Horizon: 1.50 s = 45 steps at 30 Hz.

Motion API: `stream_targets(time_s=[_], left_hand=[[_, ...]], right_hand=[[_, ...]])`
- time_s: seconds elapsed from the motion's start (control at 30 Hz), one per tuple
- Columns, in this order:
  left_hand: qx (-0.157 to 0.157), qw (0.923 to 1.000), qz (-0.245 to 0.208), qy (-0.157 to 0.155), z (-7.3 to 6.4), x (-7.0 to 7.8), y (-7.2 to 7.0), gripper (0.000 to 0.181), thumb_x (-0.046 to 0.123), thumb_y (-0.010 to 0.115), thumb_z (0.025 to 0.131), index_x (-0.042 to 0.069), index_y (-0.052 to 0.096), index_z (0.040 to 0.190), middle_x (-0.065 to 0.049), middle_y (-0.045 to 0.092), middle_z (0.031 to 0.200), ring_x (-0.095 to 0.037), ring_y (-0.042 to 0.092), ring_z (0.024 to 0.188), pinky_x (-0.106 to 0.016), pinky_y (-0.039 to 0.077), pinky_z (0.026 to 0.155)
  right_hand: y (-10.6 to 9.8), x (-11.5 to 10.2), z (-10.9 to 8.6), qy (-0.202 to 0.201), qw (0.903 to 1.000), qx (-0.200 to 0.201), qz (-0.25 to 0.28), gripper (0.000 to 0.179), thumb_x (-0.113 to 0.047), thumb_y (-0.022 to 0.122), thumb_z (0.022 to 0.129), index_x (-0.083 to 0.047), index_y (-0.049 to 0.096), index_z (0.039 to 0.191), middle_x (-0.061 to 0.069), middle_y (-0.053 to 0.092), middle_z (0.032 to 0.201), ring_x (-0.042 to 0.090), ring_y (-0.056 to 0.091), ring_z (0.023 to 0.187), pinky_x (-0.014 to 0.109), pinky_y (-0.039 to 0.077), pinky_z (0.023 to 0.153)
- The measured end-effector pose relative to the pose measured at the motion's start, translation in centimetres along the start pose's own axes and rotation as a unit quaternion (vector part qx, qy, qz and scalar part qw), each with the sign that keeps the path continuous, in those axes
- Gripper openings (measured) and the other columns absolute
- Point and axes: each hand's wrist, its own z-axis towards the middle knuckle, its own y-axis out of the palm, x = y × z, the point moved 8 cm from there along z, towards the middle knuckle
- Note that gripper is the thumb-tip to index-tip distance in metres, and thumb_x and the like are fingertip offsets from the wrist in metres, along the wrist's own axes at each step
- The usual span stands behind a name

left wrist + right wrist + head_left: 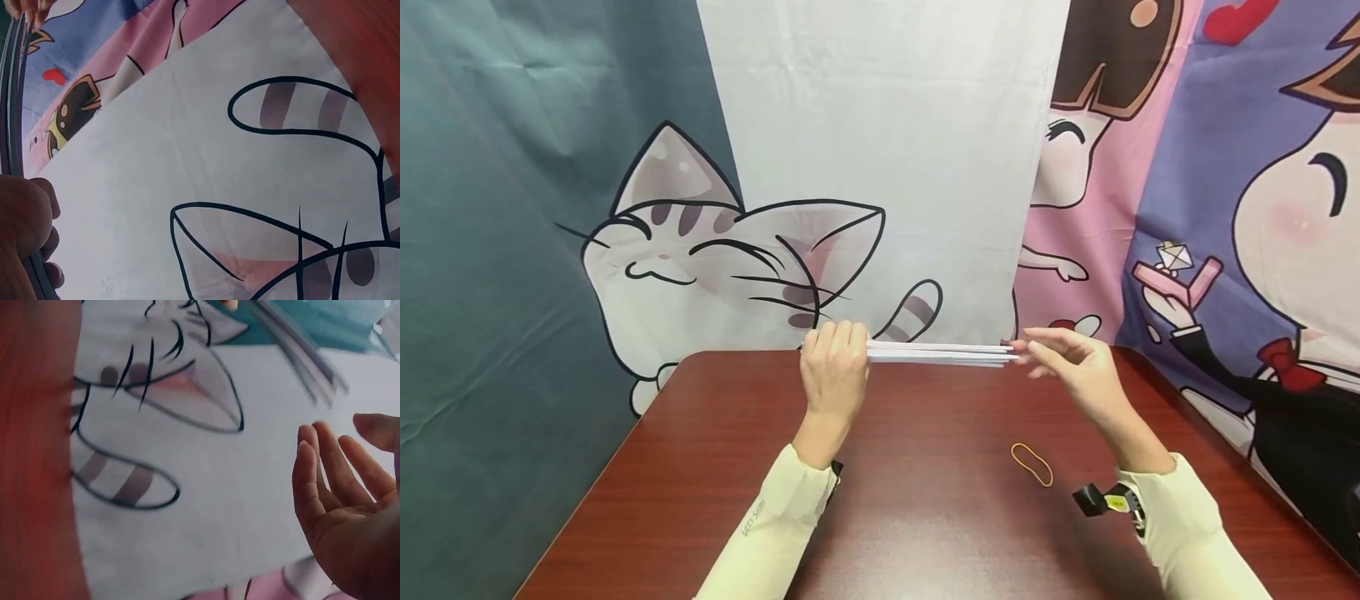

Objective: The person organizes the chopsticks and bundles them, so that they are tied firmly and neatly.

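Note:
A bundle of several thin, straight, pale sticks [940, 353] in white, pinkish and bluish tints is held level above the far part of the table. My left hand [835, 367] grips it near one end, fingers curled round it, as the left wrist view also shows on the sticks [14, 112]. At the opposite end is my right hand [1078, 367], its fingertips right by the stick tips in the head view. From the right wrist, that hand [350, 500] appears with spread, loosely bent fingers, a small gap away from the tips of the sticks [300, 353].
A yellow rubber band [1048, 483] lies on the reddish-brown table [715, 467], nearer to me than the right hand. Behind the table hangs a cloth backdrop [880, 125] with a cartoon cat and cartoon figures. Small black devices are strapped to both wrists.

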Motion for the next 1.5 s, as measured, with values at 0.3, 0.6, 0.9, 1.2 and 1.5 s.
stream_targets(time_s=[0.3, 0.6, 0.9, 1.2, 1.5], left_hand=[[0.014, 0.9998, -0.015, -0.005, 0.4, -0.4, -0.2, 0.021, 0.006, 0.060, 0.088, 0.007, 0.052, 0.069, -0.006, 0.048, 0.063, -0.028, 0.049, 0.062, -0.038, 0.037, 0.062], [0.014, 0.9997, -0.016, -0.010, 1.2, -0.4, -0.7, 0.021, 0.006, 0.056, 0.091, 0.007, 0.053, 0.070, -0.006, 0.049, 0.063, -0.028, 0.050, 0.062, -0.039, 0.037, 0.063], [0.019, 0.9994, -0.025, -0.015, 2.4, -0.3, -1.5, 0.019, 0.004, 0.058, 0.089, 0.007, 0.054, 0.071, -0.006, 0.050, 0.064, -0.028, 0.051, 0.063, -0.039, 0.037, 0.064], [0.033, 0.9982, -0.021, -0.045, 3.9, -0.7, -1.7, 0.020, 0.008, 0.055, 0.092, 0.007, 0.054, 0.072, -0.006, 0.050, 0.063, -0.028, 0.050, 0.063, -0.039, 0.038, 0.064], [0.047, 0.9982, -0.020, -0.031, 5.1, -1.1, -1.9, 0.022, 0.007, 0.055, 0.091, 0.006, 0.051, 0.070, -0.006, 0.046, 0.061, -0.027, 0.048, 0.061, -0.039, 0.038, 0.065]], right_hand=[[-3.0, 6.6, -3.2, 0.153, 0.9672, -0.073, -0.189, 0.024, -0.013, 0.070, 0.091, 0.002, 0.070, 0.109, 0.005, 0.064, 0.066, 0.014, 0.058, 0.055, 0.030, 0.049, 0.049], [-3.6, 12.3, -5.8, 0.220, 0.9282, -0.124, -0.273, 0.022, -0.016, 0.076, 0.085, 0.002, 0.073, 0.098, 0.008, 0.073, 0.086, 0.016, 0.063, 0.076, 0.026, 0.050, 0.065], [-3.3, 15.2, -8.5, 0.272, 0.8920, -0.154, -0.327, 0.018, -0.018, 0.081, 0.077, -0.005, 0.069, 0.075, -0.003, 0.062, 0.063, 0.013, 0.051, 0.063, 0.027, 0.038, 0.057], [-2.0, 14.8, -8.5, 0.234, 0.9191, -0.203, -0.244, 0.015, -0.004, 0.066, 0.087, 0.004, 0.063, 0.074, -0.003, 0.056, 0.064, 0.004, 0.048, 0.056, 0.020, 0.037, 0.051], [-0.7, 9.5, -5.6, 0.237, 0.9585, -0.096, 0.127, 0.016, -0.001, 0.050, 0.100, 0.006, 0.059, 0.111, 0.011, 0.073, 0.095, 0.015, 0.069, 0.073, 0.032, 0.059, 0.070]])
